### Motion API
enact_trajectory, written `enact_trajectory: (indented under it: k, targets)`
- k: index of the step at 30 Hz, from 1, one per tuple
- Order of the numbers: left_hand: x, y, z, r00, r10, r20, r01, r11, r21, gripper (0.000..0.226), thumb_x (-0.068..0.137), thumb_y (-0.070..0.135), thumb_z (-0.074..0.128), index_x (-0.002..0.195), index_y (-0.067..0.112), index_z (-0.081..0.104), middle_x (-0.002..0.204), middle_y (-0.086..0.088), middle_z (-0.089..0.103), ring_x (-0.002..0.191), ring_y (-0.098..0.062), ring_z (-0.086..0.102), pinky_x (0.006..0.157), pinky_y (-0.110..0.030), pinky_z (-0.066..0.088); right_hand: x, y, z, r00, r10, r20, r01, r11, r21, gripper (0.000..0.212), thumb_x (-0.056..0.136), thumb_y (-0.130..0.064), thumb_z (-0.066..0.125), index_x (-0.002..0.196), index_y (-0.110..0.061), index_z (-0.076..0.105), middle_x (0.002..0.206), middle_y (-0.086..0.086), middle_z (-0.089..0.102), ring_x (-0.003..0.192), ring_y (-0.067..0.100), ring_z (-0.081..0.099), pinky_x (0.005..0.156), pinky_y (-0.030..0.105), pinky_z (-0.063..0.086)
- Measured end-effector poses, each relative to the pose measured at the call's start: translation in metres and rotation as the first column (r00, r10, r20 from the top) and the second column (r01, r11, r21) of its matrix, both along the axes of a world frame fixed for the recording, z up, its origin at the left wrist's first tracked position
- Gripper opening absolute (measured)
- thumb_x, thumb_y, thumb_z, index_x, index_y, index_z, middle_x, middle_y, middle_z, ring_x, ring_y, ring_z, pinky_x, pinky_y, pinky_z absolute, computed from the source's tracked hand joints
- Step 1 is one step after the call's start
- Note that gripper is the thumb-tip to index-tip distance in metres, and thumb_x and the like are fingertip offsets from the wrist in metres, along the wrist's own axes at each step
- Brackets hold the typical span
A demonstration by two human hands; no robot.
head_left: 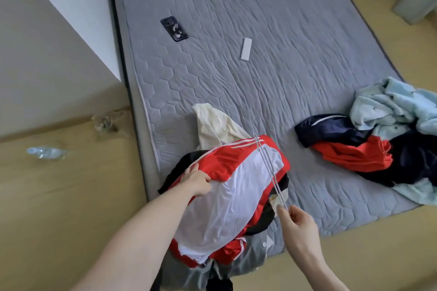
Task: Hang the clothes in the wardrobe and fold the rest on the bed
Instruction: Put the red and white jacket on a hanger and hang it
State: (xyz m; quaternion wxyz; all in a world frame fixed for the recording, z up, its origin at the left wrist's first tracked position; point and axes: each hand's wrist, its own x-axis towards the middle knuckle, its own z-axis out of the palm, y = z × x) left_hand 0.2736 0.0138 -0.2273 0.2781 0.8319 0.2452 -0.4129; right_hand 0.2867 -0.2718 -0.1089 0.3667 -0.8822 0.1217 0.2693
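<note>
A red and white sports jacket (236,186) lies on top of a heap of clothes at the near edge of the grey bed (260,30). My left hand (197,181) grips the jacket's red fabric at its left side. My right hand (295,222) pinches the near end of a thin metal hanger (267,165), which stretches over the jacket. Under the jacket lie a cream garment (212,123), black clothes and a grey buttoned piece (255,253).
A second heap (378,144) of navy, red and light blue clothes lies at the bed's right edge. A dark phone (174,29) and a white remote (246,49) rest further up the bed. A plastic bottle (46,152) lies on the wooden floor to the left.
</note>
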Motion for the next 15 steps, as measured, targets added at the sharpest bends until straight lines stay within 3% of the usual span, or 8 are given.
enact_trajectory:
  k: [2,4,7,9,11,13,15]
  targets:
    - [0.003,-0.008,-0.010,1.000,0.023,0.017,-0.024,0.999,0.033,0.053,0.095,0.031,0.052,0.148,0.028,0.053,0.166,-0.004,0.030,0.153,-0.028,0.026,0.124,-0.040,0.022,0.008,-0.010,-0.013,1.000,0.017,-0.002,-0.017,1.000,0.011,0.049,0.097,-0.035,0.061,0.066,-0.020,0.026,0.052,-0.010,0.026,0.049,0.007,0.024,0.056,0.032,0.024]
    - [0.002,-0.015,-0.008,0.977,0.161,0.142,-0.168,0.985,0.044,0.037,0.094,0.028,0.057,0.130,0.025,0.068,0.145,0.000,0.058,0.139,-0.026,0.048,0.120,-0.040,0.030,0.013,-0.019,-0.018,1.000,0.020,-0.008,-0.020,1.000,0.018,0.050,0.098,-0.036,0.061,0.066,-0.021,0.026,0.052,-0.011,0.025,0.049,0.007,0.023,0.056,0.033,0.023]
    - [-0.012,-0.021,0.015,0.795,0.503,0.339,-0.518,0.854,-0.052,0.012,0.088,0.030,0.075,0.098,0.026,0.076,0.108,0.005,0.075,0.108,-0.020,0.067,0.098,-0.032,0.049,0.014,-0.027,-0.011,1.000,0.021,-0.017,-0.021,0.999,0.028,0.051,0.099,-0.038,0.060,0.067,-0.021,0.025,0.053,-0.012,0.023,0.047,0.007,0.023,0.056,0.034,0.023]
    - [-0.026,-0.027,0.044,0.688,0.673,0.272,-0.644,0.739,-0.198,0.033,0.086,0.039,0.078,0.112,0.022,0.065,0.108,0.003,0.069,0.102,-0.018,0.066,0.089,-0.032,0.052,0.011,-0.029,0.002,0.999,0.039,-0.021,-0.038,0.999,0.026,0.050,0.099,-0.037,0.060,0.067,-0.020,0.026,0.052,-0.012,0.024,0.047,0.007,0.025,0.056,0.034,0.024]
    - [-0.045,-0.034,0.079,0.657,0.741,0.138,-0.689,0.665,-0.286,0.045,0.088,0.044,0.076,0.124,0.023,0.057,0.113,0.006,0.061,0.104,-0.015,0.061,0.087,-0.028,0.049,0.007,-0.026,0.022,0.997,0.066,-0.032,-0.065,0.997,0.043,0.049,0.099,-0.035,0.060,0.068,-0.020,0.027,0.054,-0.011,0.024,0.048,0.008,0.025,0.057,0.035,0.024]
    - [-0.070,-0.038,0.115,0.618,0.786,0.014,-0.714,0.568,-0.410,0.028,0.089,0.036,0.077,0.111,0.020,0.069,0.098,0.005,0.065,0.088,-0.016,0.061,0.079,-0.029,0.050,0.001,-0.020,0.048,0.992,0.116,-0.044,-0.113,0.992,0.064,0.047,0.099,-0.034,0.061,0.069,-0.020,0.028,0.055,-0.011,0.024,0.052,0.009,0.025,0.059,0.035,0.025]
    - [-0.099,-0.039,0.155,0.581,0.805,-0.118,-0.700,0.420,-0.578,0.017,0.091,0.022,0.077,0.094,0.006,0.080,0.070,-0.001,0.064,0.059,-0.016,0.049,0.058,-0.028,0.045,-0.008,-0.013,0.075,0.986,0.157,-0.054,-0.151,0.984,0.097,0.046,0.098,-0.037,0.062,0.069,-0.019,0.031,0.055,-0.010,0.028,0.054,0.011,0.029,0.060,0.035,0.028]
